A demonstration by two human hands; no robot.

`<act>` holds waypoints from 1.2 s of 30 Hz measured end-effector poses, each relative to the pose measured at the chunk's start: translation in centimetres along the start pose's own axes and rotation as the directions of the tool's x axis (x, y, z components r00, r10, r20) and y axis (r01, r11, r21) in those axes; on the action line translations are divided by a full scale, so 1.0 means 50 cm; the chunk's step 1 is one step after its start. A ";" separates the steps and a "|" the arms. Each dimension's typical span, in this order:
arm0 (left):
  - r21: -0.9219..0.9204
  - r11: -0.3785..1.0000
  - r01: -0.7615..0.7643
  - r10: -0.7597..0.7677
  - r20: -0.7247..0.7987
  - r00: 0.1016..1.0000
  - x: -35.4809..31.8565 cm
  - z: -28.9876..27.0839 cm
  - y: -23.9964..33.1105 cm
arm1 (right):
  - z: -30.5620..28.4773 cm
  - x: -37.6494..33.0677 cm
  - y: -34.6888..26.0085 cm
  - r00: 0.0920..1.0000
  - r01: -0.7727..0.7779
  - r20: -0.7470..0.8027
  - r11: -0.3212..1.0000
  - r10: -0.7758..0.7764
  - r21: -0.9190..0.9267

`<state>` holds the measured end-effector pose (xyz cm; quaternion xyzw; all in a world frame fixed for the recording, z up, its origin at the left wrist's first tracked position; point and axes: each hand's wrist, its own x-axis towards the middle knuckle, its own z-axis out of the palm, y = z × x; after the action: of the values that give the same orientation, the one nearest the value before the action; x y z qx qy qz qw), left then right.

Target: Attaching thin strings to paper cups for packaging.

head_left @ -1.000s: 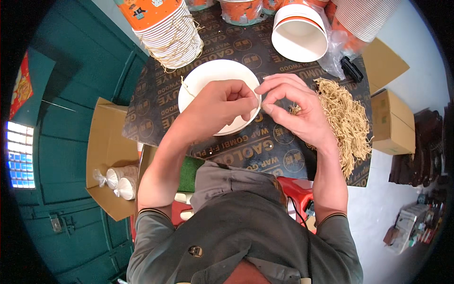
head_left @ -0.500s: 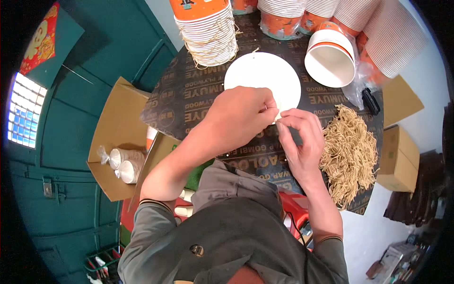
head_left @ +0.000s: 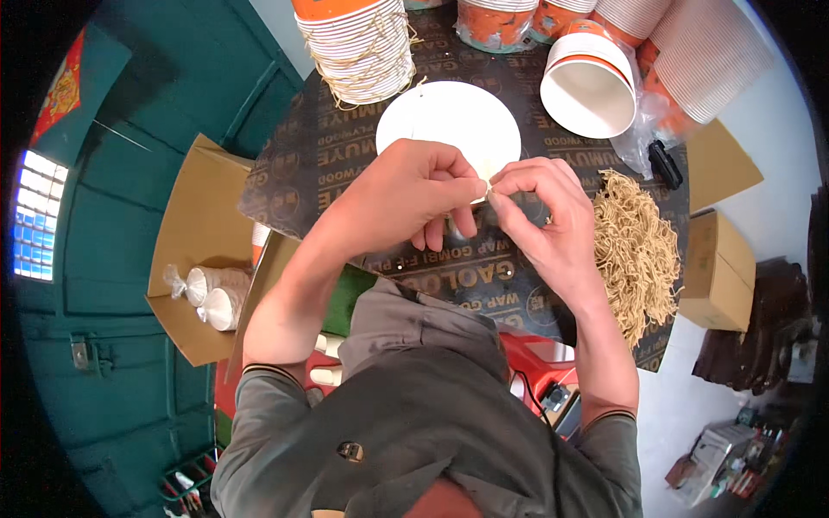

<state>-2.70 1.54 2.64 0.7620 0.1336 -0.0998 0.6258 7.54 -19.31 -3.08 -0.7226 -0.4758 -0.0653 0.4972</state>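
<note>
A round white paper tub (head_left: pixel 449 112) stands on the dark table, seen from above. A short bit of string (head_left: pixel 422 83) sticks out at its far rim. At its near right rim, my left hand (head_left: pixel 406 194) is closed in a pinch, with its lower fingers curled loosely. My right hand (head_left: pixel 553 216) meets it there, thumb and forefinger pressed together. A small pale string end shows between the fingertips; most of it is hidden. To the right of my right hand lies a heap of tan strings (head_left: pixel 635 259).
A stack of orange-and-white tubs (head_left: pixel 358 52) with strings at their rims stands far left. An open white tub (head_left: pixel 589 95) lies tilted, before wrapped tub stacks (head_left: pixel 717 60). A black object (head_left: pixel 664 164) sits at the right edge. An open cardboard box (head_left: pixel 194 233) is left.
My left hand has turned and its lower fingers now show below the thumb. Both hands still meet at the tub's near rim. The whole view has shifted slightly.
</note>
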 end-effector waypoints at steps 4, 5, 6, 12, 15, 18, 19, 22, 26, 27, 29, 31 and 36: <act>-0.107 0.993 -0.043 0.044 0.007 0.999 0.007 0.000 -0.018 | -0.003 0.001 0.004 1.000 -0.020 0.024 1.000 0.020 0.024; -0.123 0.991 -0.052 0.053 0.005 0.999 0.007 0.000 -0.022 | -0.004 0.001 0.004 1.000 -0.012 0.025 1.000 0.012 0.012; -0.135 0.989 -0.056 0.056 -0.002 0.998 0.005 0.003 -0.023 | -0.006 0.000 0.004 1.000 -0.003 0.028 1.000 0.003 0.001; -0.126 0.986 -0.111 0.109 -0.024 0.994 0.003 0.014 -0.032 | -0.002 -0.004 -0.002 0.999 0.029 0.023 0.999 -0.029 -0.017; -0.083 0.990 -0.116 0.116 -0.010 0.993 -0.001 0.014 -0.025 | 0.003 -0.010 0.004 1.000 0.014 0.021 1.000 -0.014 0.001; -0.045 0.996 -0.079 0.081 0.045 0.996 -0.006 0.010 -0.019 | 0.007 -0.011 0.007 1.000 -0.012 0.013 0.999 0.012 0.035; -0.057 0.995 -0.078 0.080 0.050 0.996 -0.008 0.010 -0.022 | 0.008 -0.012 0.007 1.000 -0.028 0.014 0.998 0.027 0.051; -0.063 0.995 -0.082 0.086 0.063 0.994 -0.016 0.013 -0.025 | 0.013 -0.015 0.011 0.996 -0.094 0.007 0.990 0.094 0.106; 0.045 0.991 -0.126 0.125 0.004 0.992 -0.021 0.024 -0.016 | 0.030 -0.023 0.021 0.989 -0.133 -0.049 0.978 0.142 0.159; 0.053 0.991 -0.123 0.122 0.010 0.992 -0.015 0.020 -0.021 | 0.034 -0.025 0.021 0.983 -0.165 -0.047 0.962 0.179 0.219; 0.377 0.847 -0.374 0.379 0.065 0.923 0.006 0.002 -0.035 | 0.039 -0.025 0.021 0.974 -0.197 -0.053 0.938 0.221 0.285; 0.422 0.838 -0.346 0.337 0.099 0.936 0.014 -0.017 -0.014 | 0.042 -0.019 0.023 0.993 -0.017 -0.114 0.996 0.027 0.088; 0.393 0.877 -0.279 0.278 0.059 0.959 0.022 -0.051 -0.006 | 0.036 -0.009 0.029 0.994 0.042 -0.089 0.990 -0.055 -0.137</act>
<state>-1.79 4.20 2.52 0.8841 -0.0007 -0.0343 0.4661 7.72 -18.24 -5.18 -0.7390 -0.4641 -0.1431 0.4670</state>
